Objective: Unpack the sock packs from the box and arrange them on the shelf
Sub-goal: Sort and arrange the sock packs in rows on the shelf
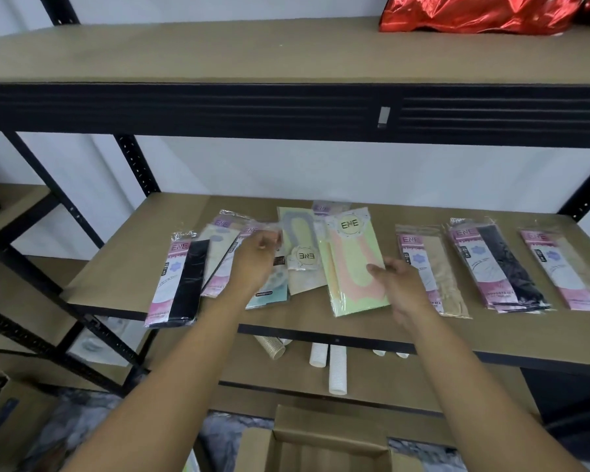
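Three tan boards on a black metal rack [286, 110] fill most of my feed. The middle shelf [123, 281] carries the sock packs [423, 267], spread in a loose row from left to right.

Below it, at the bottom edge of the view, the cardboard box [327, 434] stands open with its flaps up. I cannot see its contents from here. A crumpled red foil bag [474, 11] sits on the top board at the far right.

Three packs on the right lie apart from one another, each slightly tilted. At the left, a pack with black socks [184, 284] hangs partly over the shelf's front edge. The packs in the middle overlap in a heap.

My right hand [399, 287] holds the green-and-peach pack [351, 264] by its lower right corner, with the thumb on its face. That pack lies at the right side of the heap.

My left hand [252, 264] is over the left side of the heap, fingers curled at the clear top of a pink-labelled pack [249, 230]. Blur there keeps me from telling whether they actually grip it.

White and tan stacks of paper cups [337, 369] lie on their sides on the board beneath.
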Tool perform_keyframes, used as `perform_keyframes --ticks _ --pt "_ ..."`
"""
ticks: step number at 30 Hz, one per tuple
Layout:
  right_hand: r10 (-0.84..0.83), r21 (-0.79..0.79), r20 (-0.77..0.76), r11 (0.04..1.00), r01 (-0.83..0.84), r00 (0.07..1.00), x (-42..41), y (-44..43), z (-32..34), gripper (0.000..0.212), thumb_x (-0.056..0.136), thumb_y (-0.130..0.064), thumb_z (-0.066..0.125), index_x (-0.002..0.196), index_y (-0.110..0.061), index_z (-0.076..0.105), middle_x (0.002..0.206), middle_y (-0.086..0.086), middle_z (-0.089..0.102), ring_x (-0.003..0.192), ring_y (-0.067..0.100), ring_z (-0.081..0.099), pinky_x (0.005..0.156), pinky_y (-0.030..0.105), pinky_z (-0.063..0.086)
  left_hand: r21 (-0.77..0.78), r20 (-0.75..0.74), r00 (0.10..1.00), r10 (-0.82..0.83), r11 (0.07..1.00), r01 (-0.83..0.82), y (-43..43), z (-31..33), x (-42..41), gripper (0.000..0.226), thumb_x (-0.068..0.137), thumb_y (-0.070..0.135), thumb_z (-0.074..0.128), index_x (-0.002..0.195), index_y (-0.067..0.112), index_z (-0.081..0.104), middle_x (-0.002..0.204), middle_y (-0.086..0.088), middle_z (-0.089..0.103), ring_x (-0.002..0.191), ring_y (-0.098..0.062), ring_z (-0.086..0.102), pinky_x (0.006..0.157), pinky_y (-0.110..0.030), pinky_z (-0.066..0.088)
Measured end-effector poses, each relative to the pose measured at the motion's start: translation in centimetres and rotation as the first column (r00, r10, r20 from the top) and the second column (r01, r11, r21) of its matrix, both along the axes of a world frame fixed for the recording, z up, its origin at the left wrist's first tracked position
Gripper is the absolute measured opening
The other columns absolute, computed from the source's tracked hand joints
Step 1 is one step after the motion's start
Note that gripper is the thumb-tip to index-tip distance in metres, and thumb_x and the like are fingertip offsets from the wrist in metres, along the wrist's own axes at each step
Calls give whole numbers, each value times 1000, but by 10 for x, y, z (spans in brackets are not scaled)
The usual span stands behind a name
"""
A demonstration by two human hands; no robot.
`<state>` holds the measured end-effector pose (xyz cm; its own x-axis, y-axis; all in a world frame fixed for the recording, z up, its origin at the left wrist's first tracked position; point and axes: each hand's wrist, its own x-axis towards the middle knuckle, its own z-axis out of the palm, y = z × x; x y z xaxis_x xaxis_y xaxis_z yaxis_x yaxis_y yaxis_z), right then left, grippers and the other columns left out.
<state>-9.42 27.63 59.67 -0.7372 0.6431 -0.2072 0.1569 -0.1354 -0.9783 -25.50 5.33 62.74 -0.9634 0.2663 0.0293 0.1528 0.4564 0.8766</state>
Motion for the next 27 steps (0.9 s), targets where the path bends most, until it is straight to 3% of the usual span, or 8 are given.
perform_keyframes --ticks 4,10,13,16,19,22,25,27 --pt "-119 -23 24 993 120 993 -4 8 -11 15 94 -11 71 106 -19 72 109 2 76 102 22 72 92 39 58 -422 -233 927 -293 890 175 5 -26 -3 42 89 27 65 130 17 65 132 -7 62 123 -27 55 105 -36 44" --pt "-168 -25 77 985 171 983 -12 11 -21 37 92 -13 71 128 -8 67 116 3 74 109 26 69 103 46 53 -723 -134 794 -593 606 330 28 -31 -10 87 91 56 61 161 30 18 169 -3 9 156 -26 1 126 -43 5" --pt "-175 -5 78 984 176 981 -15 10 -20 27 93 -11 69 120 -9 70 110 4 75 105 28 70 99 45 56 -764 -61 775 -629 529 369 30 -31 -25 87 87 50 65 160 29 22 169 -2 10 156 -26 3 126 -43 6" --pt "-160 19 87 987 159 983 -18 8 -18 16 93 -13 69 108 -14 72 107 7 75 102 30 71 98 50 56 -767 -78 765 -639 529 364 29 -29 -32 82 81 33 71 155 24 37 165 -3 27 152 -25 22 124 -43 16" --pt "-139 40 94 990 136 986 -21 6 -16 7 92 -14 69 95 -20 70 104 7 75 99 29 72 96 51 57 -695 -216 757 -617 641 325 27 -26 -32 56 85 26 68 140 19 57 148 -2 53 135 -24 48 114 -39 33" --pt "-123 22 73 992 122 990 -22 5 -10 7 94 -12 68 93 -20 69 104 7 75 99 28 72 95 48 57 -386 -422 774 -472 866 318 20 -17 -35 32 87 10 67 119 13 71 120 -6 66 108 -21 63 96 -35 50" --pt "-114 -16 46 993 115 992 -21 9 -4 7 95 -11 67 97 -17 70 107 6 75 95 23 71 84 37 58 -110 -529 823 -209 978 177 8 -3 -38 30 85 -2 64 105 16 75 106 -1 63 92 -8 62 85 -18 48" --pt "-103 -40 14 994 104 995 -19 15 -1 10 94 -10 66 101 -14 73 108 7 77 97 25 72 83 37 56 64 -489 869 -79 990 126 2 9 -34 29 82 -7 61 97 14 75 103 -1 66 93 -6 63 85 -16 47"
